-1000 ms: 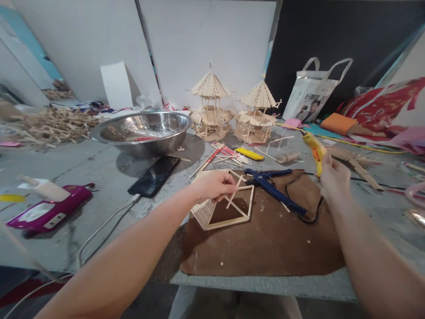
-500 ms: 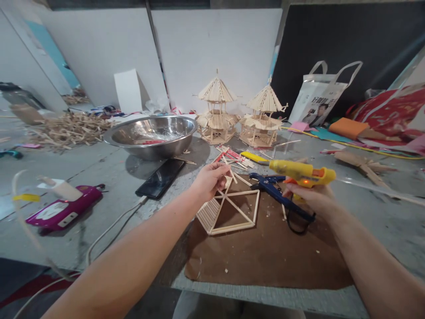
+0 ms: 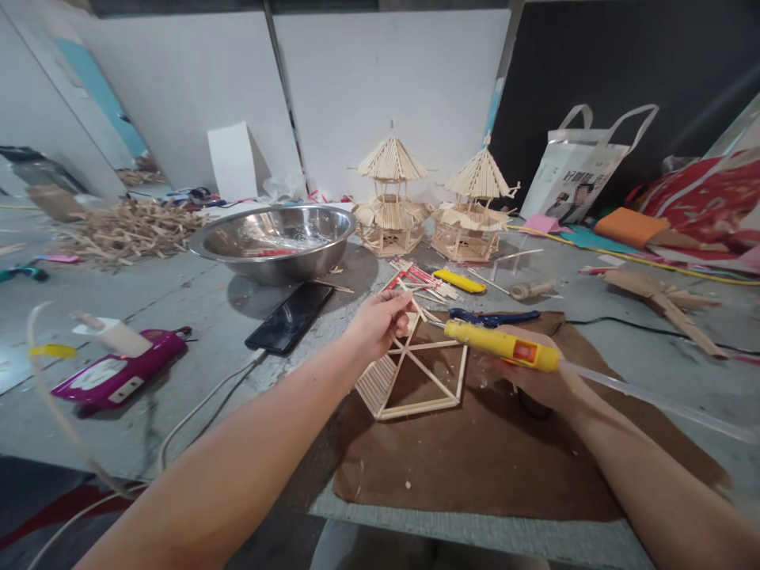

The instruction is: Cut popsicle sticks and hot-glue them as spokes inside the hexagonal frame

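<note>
Between the fingertips of my left hand is a short thin wooden stick, pointing down to the right. My right hand grips a yellow hot glue gun, a clear glue stick trailing from its back. The gun's nozzle is close to the stick's lower end; whether they touch I cannot tell. Below my left hand lies a polygonal stick frame with spokes, its left section filled with parallel sticks. Blue-handled cutters lie behind the glue gun, partly hidden.
A brown board lies under the frame. Behind are a yellow utility knife, loose sticks and matchsticks, and two stick pavilions. To the left stand a metal basin, a phone and a purple power strip.
My right hand has brought the glue gun left and down, its nozzle now near the stick. My left hand holds the stick in nearly the same place.
</note>
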{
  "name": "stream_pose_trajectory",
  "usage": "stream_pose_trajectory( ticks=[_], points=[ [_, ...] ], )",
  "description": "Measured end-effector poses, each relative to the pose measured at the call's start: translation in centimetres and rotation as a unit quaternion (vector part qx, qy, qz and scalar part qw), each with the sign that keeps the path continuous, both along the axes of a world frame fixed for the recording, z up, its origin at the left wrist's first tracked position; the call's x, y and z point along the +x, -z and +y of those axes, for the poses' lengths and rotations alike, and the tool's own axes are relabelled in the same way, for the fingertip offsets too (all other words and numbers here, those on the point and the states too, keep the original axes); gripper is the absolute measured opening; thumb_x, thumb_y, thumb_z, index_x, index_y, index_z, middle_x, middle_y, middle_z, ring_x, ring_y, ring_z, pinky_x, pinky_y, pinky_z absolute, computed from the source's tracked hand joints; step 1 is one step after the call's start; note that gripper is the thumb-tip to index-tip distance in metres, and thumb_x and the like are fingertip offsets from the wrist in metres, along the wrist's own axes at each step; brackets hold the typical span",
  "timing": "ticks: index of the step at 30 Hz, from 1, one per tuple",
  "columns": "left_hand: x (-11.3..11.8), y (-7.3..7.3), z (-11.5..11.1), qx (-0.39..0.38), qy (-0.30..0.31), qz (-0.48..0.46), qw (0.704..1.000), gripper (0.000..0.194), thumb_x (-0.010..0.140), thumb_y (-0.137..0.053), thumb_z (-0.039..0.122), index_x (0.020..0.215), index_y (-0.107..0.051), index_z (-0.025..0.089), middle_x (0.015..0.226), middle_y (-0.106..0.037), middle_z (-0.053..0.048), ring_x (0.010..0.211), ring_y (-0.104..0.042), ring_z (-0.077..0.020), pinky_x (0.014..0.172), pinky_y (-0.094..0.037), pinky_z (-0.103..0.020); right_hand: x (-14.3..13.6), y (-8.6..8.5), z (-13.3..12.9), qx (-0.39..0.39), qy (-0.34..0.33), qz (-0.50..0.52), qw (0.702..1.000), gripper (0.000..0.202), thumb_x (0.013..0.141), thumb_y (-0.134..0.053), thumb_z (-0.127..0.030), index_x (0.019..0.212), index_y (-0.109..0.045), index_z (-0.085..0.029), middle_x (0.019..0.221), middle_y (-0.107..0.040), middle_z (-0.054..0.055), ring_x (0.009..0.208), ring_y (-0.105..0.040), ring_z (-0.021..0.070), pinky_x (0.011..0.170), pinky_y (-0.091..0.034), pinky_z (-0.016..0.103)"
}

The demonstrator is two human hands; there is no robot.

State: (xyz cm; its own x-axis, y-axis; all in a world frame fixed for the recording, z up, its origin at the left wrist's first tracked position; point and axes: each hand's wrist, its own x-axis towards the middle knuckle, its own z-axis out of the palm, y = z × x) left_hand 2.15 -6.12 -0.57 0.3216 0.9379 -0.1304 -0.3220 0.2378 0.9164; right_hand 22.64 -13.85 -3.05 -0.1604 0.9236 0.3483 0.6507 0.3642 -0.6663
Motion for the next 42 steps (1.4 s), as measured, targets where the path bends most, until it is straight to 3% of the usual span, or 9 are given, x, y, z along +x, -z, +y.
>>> stream_pose_trajectory(
  ticks=[9,34,42],
  points=[
    [0.10,-0.06,-0.20,0.004,0.004,-0.012,1.000,0.012,0.067,-0.055,0.015,0.058,-0.047,0.011,0.048,-0.050,0.003,0.030,-0.035,-0.0002,0.029,-0.024,-0.012,-0.12,0.16,0.07,0.064,0.001,-0.045,0.997,0.009,0.065,-0.055,-0.026,0.066,-0.051,-0.018,0.060,-0.054,0.000,0.054,-0.049,0.0116,0.051,-0.039,0.022],
    [0.19,-0.24,-0.33,-0.001,0.009,-0.005,1.000,0.013,0.068,-0.055,0.016,0.060,-0.046,0.013,0.043,-0.047,0.005,0.029,-0.034,-0.0007,0.028,-0.024,-0.012,0.13,0.54,0.08,0.048,-0.002,-0.035,0.998,0.012,0.065,-0.058,-0.027,0.067,-0.051,-0.018,0.059,-0.053,-0.002,0.052,-0.047,0.0099,0.049,-0.036,0.020],
    [0.15,-0.31,-0.37,0.005,0.011,-0.009,1.000,0.011,0.070,-0.052,0.012,0.060,-0.046,0.012,0.046,-0.050,0.004,0.029,-0.035,-0.0007,0.028,-0.025,-0.012,-0.09,0.32,0.00,0.033,0.006,-0.006,0.999,0.017,0.064,-0.058,-0.032,0.059,-0.048,-0.018,0.054,-0.049,-0.003,0.048,-0.044,0.0096,0.046,-0.034,0.021]
  ],
)
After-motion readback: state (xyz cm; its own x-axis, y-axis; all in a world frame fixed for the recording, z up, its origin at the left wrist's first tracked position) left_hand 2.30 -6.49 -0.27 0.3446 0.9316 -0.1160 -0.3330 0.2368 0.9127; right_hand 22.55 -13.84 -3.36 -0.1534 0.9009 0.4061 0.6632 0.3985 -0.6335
